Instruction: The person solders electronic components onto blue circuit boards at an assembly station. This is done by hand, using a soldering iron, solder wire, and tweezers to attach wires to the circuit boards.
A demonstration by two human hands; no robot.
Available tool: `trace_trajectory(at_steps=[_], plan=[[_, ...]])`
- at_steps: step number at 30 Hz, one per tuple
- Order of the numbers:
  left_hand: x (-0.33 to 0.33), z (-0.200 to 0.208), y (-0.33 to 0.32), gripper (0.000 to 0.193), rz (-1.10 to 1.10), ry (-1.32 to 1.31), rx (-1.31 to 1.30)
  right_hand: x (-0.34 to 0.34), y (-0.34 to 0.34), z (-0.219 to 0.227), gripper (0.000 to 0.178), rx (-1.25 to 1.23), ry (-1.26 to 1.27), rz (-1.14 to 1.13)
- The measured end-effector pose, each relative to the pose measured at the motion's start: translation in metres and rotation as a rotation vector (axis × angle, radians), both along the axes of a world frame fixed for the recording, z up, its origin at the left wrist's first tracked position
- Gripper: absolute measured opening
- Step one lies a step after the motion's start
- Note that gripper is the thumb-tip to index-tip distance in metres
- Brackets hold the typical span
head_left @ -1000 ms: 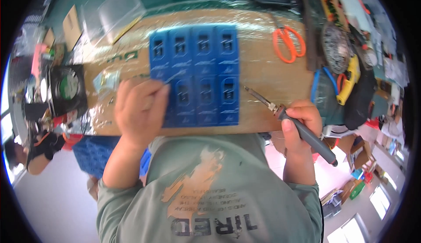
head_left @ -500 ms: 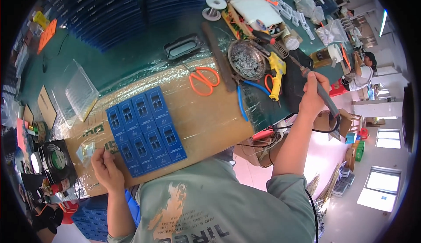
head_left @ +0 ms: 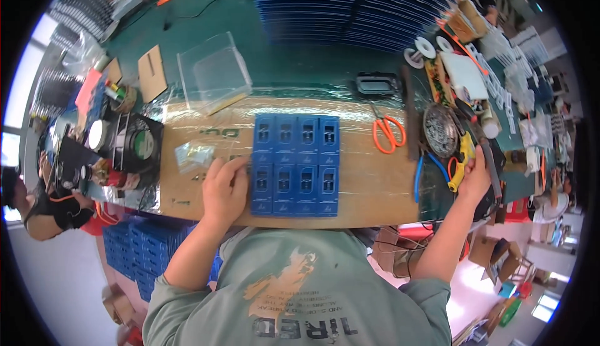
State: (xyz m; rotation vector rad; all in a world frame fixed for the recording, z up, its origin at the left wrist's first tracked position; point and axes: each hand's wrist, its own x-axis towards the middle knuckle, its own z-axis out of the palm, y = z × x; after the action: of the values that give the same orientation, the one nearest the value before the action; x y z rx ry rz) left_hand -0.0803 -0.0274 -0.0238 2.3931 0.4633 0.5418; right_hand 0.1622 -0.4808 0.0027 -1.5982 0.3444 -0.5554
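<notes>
A blue circuit board panel (head_left: 295,165), divided into several identical units, lies flat on the cardboard sheet (head_left: 375,190) in front of me. Beside its left edge rests my left hand (head_left: 225,190), fingers loosely bent and apart, with nothing visible in it. My right hand (head_left: 476,174), off to the right, is closed around the grey handle of a soldering iron (head_left: 492,165); its tip is hard to make out. Close to that hand are a yellow-handled tool (head_left: 462,161), blue-handled pliers (head_left: 420,177) and a metal bowl (head_left: 439,130) of silvery scraps.
Orange-handled scissors (head_left: 389,135) lie right of the panel, near a black tray (head_left: 377,84). Tall stacks of blue panels (head_left: 362,8) stand at the back. A clear plastic box (head_left: 215,68), a small bag (head_left: 194,156) and a black fan (head_left: 139,143) are left. Other people sit nearby.
The view has swung, so the panel now appears straight and central. My right hand has lowered with the soldering iron toward the yellow-handled tool. The left hand stays by the panel's left edge.
</notes>
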Motion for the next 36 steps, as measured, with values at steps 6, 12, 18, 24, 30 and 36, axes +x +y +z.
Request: trace_trajectory(at_steps=[6, 12, 18, 24, 30, 36], plan=[[0.003, 0.017, 0.003, 0.026, -0.007, 0.104, -0.267, -0.051, 0.049, 0.007, 0.033, 0.128, 0.112, 0.203], [0.011, 0.030, 0.008, 0.033, 0.025, 0.311, -0.785, -0.111, 0.143, 0.001, 0.035, 0.083, 0.496, 0.783], [0.010, 0.032, 0.010, 0.033, 0.007, 0.371, -0.944, -0.120, 0.195, -0.014, 0.039, -0.033, 0.647, 1.019], [0.007, 0.031, 0.016, 0.037, -0.082, 0.352, -0.983, -0.110, 0.193, -0.018, 0.038, 0.033, 0.714, 1.028], [0.008, 0.032, 0.018, 0.040, -0.110, 0.366, -1.056, -0.113, 0.195, -0.009, 0.038, 0.036, 0.719, 1.017], [0.003, 0.024, 0.024, 0.042, -0.113, 0.335, -1.098, -0.108, 0.191, -0.005, 0.039, 0.210, 0.786, 1.034]])
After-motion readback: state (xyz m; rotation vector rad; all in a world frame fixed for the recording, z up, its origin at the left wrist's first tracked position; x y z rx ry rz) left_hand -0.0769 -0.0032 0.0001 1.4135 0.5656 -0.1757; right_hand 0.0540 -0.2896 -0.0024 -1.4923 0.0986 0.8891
